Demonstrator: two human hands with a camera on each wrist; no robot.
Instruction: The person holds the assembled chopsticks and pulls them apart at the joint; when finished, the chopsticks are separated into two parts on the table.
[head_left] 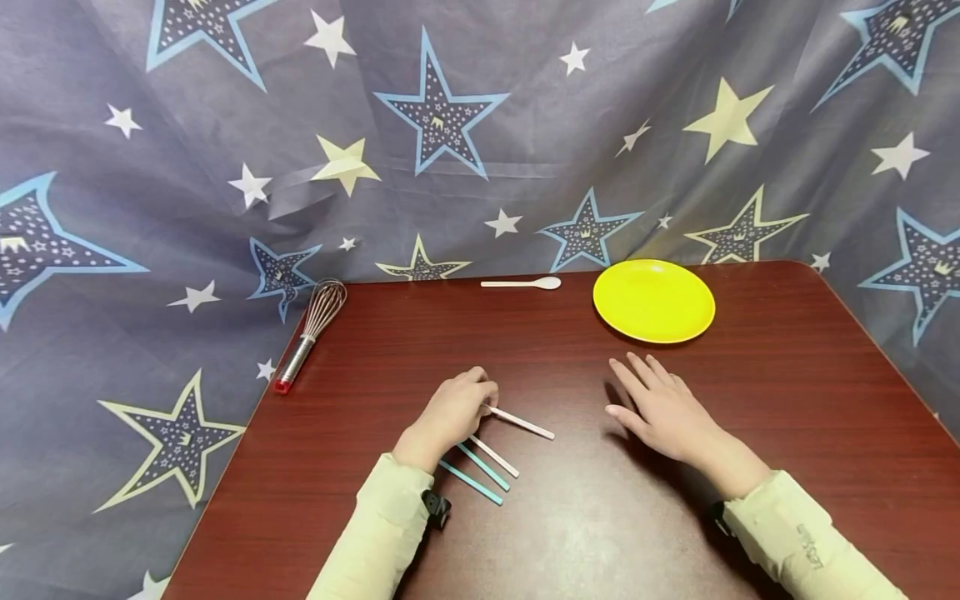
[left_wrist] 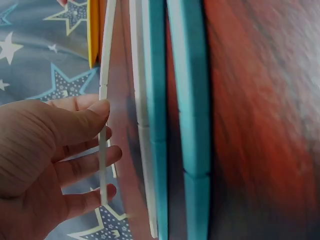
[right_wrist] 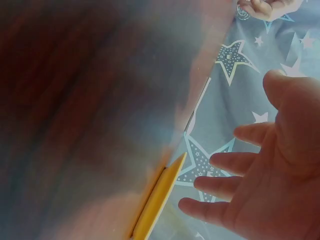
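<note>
Evidently the left hand pinched one white chopstick on the far side of three other chopsticks, the right hand, fingers extended, held nothing, and a light, level grip probably suited clearing them.

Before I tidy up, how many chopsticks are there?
4: one white chopstick in the left hand; a second white one and two teal ones on the table.
</note>
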